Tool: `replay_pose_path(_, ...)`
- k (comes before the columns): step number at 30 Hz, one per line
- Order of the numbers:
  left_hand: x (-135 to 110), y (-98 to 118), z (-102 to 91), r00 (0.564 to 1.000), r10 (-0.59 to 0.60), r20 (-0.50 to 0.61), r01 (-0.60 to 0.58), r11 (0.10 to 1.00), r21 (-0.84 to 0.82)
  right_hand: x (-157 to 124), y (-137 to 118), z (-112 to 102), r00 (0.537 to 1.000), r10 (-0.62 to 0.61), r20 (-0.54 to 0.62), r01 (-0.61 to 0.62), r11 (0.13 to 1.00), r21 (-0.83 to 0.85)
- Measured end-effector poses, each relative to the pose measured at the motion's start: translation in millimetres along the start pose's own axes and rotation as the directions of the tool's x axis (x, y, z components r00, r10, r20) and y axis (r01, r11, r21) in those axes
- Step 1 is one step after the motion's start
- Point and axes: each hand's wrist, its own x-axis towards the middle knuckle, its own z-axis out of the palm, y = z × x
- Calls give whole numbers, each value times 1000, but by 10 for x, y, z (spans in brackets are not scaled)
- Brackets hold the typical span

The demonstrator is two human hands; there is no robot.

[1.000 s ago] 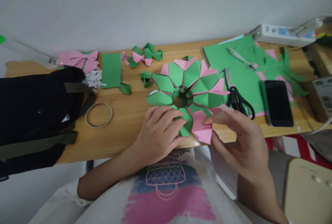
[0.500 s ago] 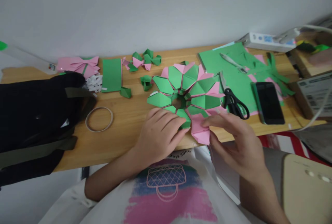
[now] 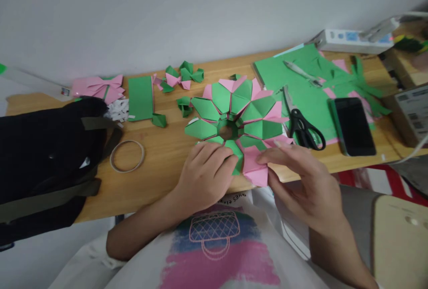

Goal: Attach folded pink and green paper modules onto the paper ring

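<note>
A ring of folded green and pink paper pieces (image 3: 239,110) lies on the wooden table (image 3: 160,155) in front of me. My left hand (image 3: 203,175) rests curled over a green folded piece (image 3: 236,155) at the ring's near edge, fingers pressed on it. My right hand (image 3: 301,177) pinches a pink folded piece (image 3: 256,168) beside the green one, at the table's front edge. Both pieces touch the ring.
Black scissors (image 3: 306,130), a dark phone (image 3: 354,126), a pen (image 3: 302,72) and green paper sheets (image 3: 301,88) lie right of the ring. Loose folded pieces (image 3: 182,75), a green strip (image 3: 140,97), a tape ring (image 3: 127,156) and a black bag (image 3: 47,155) lie to the left. A power strip (image 3: 347,39) sits at the back right.
Both hands have pushed the green and pink pieces slightly closer into the ring. The camera view shifted a little.
</note>
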Motion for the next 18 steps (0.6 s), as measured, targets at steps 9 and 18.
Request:
replay_pose_path(9,248,-122,-136,982,-17,187,32,997,-76,-1,4,0,1000,-15,5,15,1000,5)
replay_pose_path(18,708,-462,-172,840,15,543,174,939,-296,35,25,-7,999,-39,9,39,999,24)
